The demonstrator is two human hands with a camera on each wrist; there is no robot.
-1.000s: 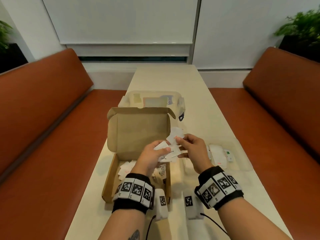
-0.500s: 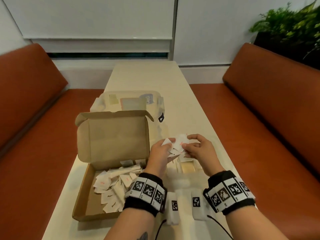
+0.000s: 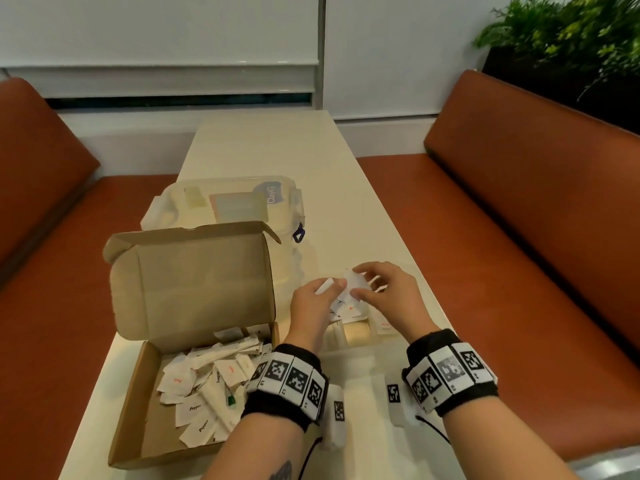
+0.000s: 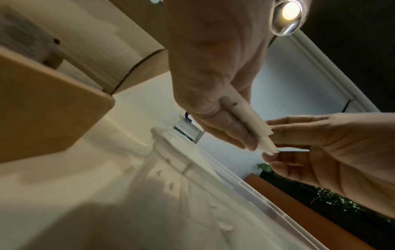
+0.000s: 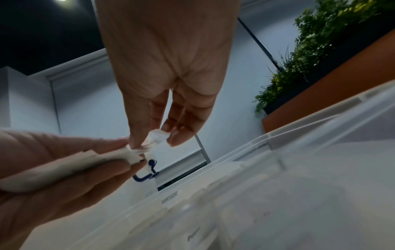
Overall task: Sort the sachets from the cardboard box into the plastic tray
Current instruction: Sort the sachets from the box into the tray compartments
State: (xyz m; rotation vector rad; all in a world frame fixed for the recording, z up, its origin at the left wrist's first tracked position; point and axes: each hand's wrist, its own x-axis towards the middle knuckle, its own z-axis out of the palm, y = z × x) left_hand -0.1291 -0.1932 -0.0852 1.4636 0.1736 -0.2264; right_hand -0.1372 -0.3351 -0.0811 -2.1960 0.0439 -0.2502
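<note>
Pinching sachets (image 3: 341,299) w/ both hands, box flap (image 3: 194,282) blocking lidded tub (image 3: 225,202) behind

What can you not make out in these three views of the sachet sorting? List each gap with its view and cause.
- Head view: most of the plastic tray hidden beneath left hand and right hand.
- Head view: print on the held sachets too small.
- Left wrist view: tray compartments blurred.
- Right wrist view: pinched sachet print blurred.
</note>
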